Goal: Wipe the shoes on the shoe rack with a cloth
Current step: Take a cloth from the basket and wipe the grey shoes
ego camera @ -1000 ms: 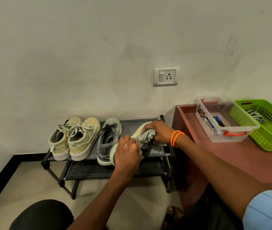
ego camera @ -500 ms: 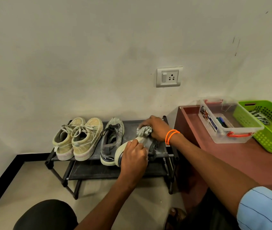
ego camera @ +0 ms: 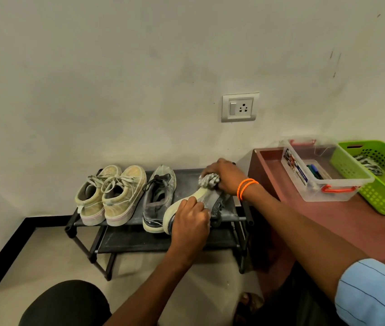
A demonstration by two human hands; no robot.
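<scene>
- Four shoes are on the top shelf of the shoe rack (ego camera: 125, 222), so you can reach them all without bending low.
- Your left hand (ego camera: 190, 222) curls round the heel end of the tipped grey shoe (ego camera: 206, 200). You hold it there so the shoe does not slide while you rub.
- That shoe lies on its side with its pale sole showing. I think you tipped it so the cloth can get at the sole and its edge.
- Your right hand (ego camera: 224, 176) is closed tight round the bunched-up cloth (ego camera: 208, 181). It presses the cloth on the toe end of the shoe, at the back of the shelf.
- A bunched cloth gives you a firm pad to push with.
- The other grey shoe (ego camera: 157, 201) stands upright just beside the tipped one. The two tan shoes (ego camera: 111, 196) stand together at the left, out of your way.
- A clear box (ego camera: 335, 192) and a green basket (ego camera: 384, 201) sit on the brown table (ego camera: 327, 222) to your right, apart from the rack.
</scene>
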